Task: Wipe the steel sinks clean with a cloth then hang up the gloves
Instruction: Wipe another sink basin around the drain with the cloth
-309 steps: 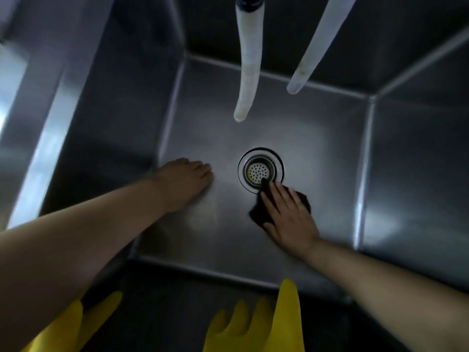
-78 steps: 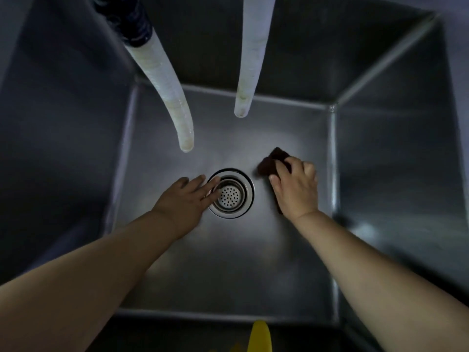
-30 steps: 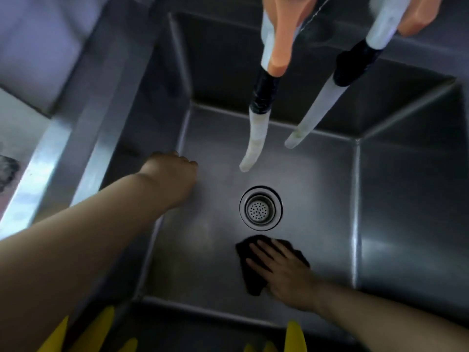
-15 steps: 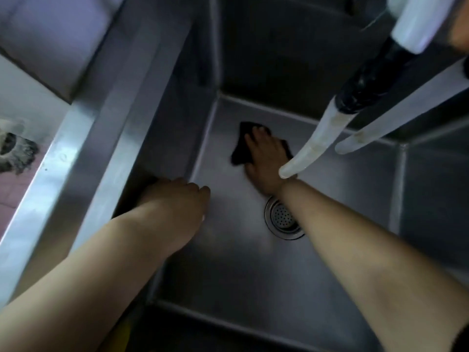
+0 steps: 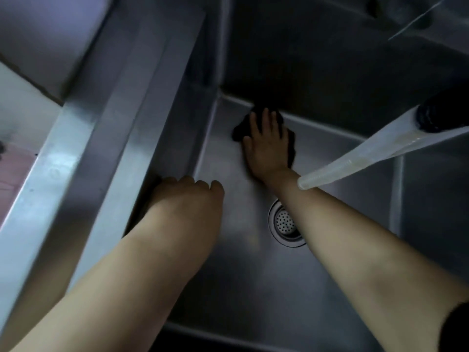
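**Cloth at the far left corner of the basin, under the right hand**

From my remote seat I look down into one deep steel sink, which fills almost the whole picture. Its broad rim runs along the left side, and the drain strainer sits in the middle of the floor. A pale translucent hose hangs in from the upper right, and its open end is just above the right forearm.

The left hand rests at the left edge of the floor, where the floor meets the left wall. Its fingers are curled under and I see nothing inside them; whether the knuckles press on the steel I cannot tell.

The right hand is stretched far forward, past the drain. Its fingers are straight and spread, and they lie flat on the dark cloth, pressing it against the floor.

The cloth lies in the far left corner, touching the seam under the back wall. From the left hand it is forward and a little right; the right hand is already on it, so this hand is the nearer one. The cloth is crumpled, without a clear long axis. I judge the next stroke must pull back toward the drain or slide right along the back seam, because the corner blocks other directions. No gloves are in view.
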